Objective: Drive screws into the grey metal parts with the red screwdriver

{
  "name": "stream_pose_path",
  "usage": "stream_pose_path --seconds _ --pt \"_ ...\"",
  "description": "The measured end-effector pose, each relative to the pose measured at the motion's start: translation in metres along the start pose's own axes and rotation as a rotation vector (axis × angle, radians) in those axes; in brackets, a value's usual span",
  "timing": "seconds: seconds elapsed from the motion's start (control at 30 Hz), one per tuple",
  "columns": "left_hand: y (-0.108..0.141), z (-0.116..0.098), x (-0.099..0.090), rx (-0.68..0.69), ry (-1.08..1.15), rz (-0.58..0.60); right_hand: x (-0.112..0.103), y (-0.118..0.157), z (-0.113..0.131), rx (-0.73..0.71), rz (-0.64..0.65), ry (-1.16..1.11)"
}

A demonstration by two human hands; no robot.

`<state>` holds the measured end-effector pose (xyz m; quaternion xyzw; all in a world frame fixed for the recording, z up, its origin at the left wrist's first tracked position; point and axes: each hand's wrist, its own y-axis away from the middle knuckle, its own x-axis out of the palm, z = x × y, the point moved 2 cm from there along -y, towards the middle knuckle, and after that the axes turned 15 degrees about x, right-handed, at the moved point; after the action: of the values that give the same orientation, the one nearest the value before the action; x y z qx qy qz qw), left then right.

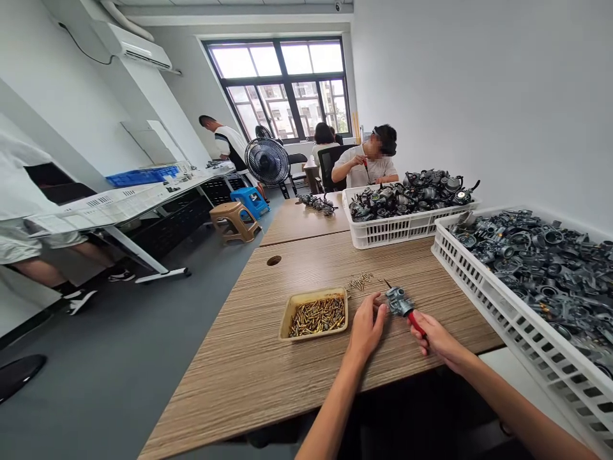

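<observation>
A grey metal carburetor [396, 300] is just above the wooden table, between my two hands. My left hand [368, 324] is at its left side, with curled fingers and the thumb against its edge; the fingertips' exact hold is partly hidden. My right hand [433, 335] is wrapped round the red handle of a screwdriver [416, 323], which points up and left at the carburetor. Left of my hands sits a shallow cream tray [283, 326] full of small brass jets [318, 315]. Several loose brass pieces [361, 281] lie on the wood beyond my left hand.
White crates of carburetors stand at the right [460, 265] and back [378, 236] of the table [239, 345]. More carburetors [318, 203] lie at its far end. A co-worker [373, 160] sits opposite with a red-handled tool. Stools [234, 220] and a fan [267, 160] stand left.
</observation>
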<state>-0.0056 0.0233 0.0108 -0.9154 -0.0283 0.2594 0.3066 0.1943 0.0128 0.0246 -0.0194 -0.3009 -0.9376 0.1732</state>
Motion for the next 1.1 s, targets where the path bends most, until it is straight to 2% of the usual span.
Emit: stream_pose_path --seconds 0.27,0.47,0.63,0.8,0.93,1.1 --pt "-0.001 -0.001 0.002 -0.004 -0.068 0.023 -0.008 -0.003 0.002 -0.021 -0.06 -0.067" --pt "-0.001 0.001 0.006 0.034 -0.128 0.047 -0.012 0.017 0.024 -0.122 -0.108 -0.092" --pt "0.001 0.007 0.01 0.09 -0.18 0.056 -0.019 0.067 0.047 -0.216 -0.23 -0.115" --pt "0.0 0.01 0.013 0.138 -0.262 0.088 -0.04 0.125 0.059 -0.32 -0.391 -0.172" --pt "-0.003 0.002 0.013 0.169 -0.383 0.192 -0.064 0.171 0.056 -0.417 -0.594 -0.206" --pt "-0.001 -0.012 0.008 0.231 -0.509 0.316 -0.094 0.232 0.038 -0.509 -0.857 -0.277"
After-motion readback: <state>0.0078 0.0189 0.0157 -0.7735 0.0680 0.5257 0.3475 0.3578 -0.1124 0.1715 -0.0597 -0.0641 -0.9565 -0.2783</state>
